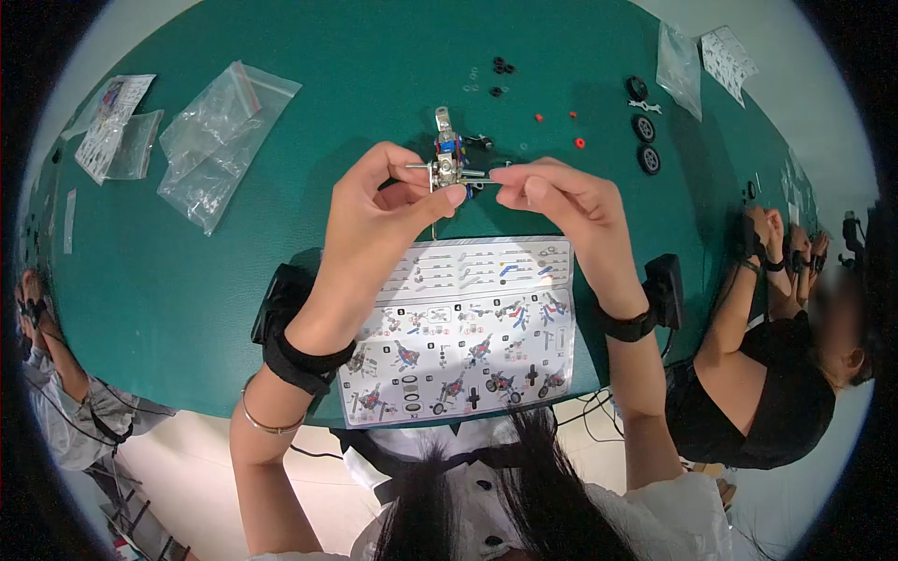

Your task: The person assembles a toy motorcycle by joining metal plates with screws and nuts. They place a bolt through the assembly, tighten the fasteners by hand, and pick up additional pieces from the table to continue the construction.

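My left hand (383,201) grips a small metal model assembly (446,161) with silver brackets and blue and red bits, held above the table. My right hand (566,192) is closed in a pinch at the end of a thin metal rod (480,178) that sticks out from the assembly's right side. Its fingertips partly cover that end. On the left side another thin rod pokes out by my left fingers. Beneath my hands lies a printed instruction sheet (449,327) with parts and step pictures.
Three black wheels (644,127) and a small silver wrench (645,107) lie at the right. Nearby are several red pieces (579,143) and small black rings (499,64). Clear plastic bags (220,150) rest at the left. Another person (762,383) sits at the right.
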The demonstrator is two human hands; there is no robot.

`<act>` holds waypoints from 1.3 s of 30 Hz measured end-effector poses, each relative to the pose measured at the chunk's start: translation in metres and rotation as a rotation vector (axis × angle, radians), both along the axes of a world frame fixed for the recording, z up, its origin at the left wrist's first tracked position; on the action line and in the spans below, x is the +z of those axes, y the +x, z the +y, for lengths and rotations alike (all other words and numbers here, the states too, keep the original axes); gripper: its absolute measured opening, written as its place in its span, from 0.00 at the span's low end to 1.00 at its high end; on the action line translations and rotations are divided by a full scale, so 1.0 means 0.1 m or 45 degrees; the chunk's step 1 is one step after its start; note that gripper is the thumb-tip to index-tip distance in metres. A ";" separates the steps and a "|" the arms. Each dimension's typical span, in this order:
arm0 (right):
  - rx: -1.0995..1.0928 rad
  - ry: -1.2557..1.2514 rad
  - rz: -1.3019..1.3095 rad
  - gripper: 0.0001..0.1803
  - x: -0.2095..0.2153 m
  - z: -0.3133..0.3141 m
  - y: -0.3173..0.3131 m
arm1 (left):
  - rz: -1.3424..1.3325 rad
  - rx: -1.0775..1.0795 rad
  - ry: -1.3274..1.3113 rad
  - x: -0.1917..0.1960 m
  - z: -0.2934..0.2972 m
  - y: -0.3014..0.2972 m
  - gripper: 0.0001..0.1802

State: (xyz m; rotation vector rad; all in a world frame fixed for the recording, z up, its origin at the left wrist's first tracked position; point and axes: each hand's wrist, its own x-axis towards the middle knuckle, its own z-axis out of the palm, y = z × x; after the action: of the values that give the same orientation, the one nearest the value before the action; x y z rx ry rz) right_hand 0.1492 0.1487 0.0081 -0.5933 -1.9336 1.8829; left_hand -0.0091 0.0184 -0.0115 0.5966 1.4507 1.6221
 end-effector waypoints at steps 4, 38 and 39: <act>-0.001 0.061 -0.022 0.13 0.02 -0.02 0.01 | -0.040 0.006 -0.003 0.04 0.01 0.02 0.14; -0.287 0.255 0.083 0.24 -0.08 -0.02 -0.05 | -0.029 -0.057 -0.034 0.05 0.01 0.02 0.13; -0.218 0.176 0.122 0.26 -0.10 0.00 -0.05 | -0.030 -0.050 -0.037 0.04 0.00 0.02 0.13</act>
State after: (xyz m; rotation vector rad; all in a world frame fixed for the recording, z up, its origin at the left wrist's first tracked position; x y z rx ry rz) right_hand 0.1440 0.1485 -0.0023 -0.5946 -1.8707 1.6291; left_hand -0.0075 0.0185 -0.0073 0.5838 1.4340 1.5704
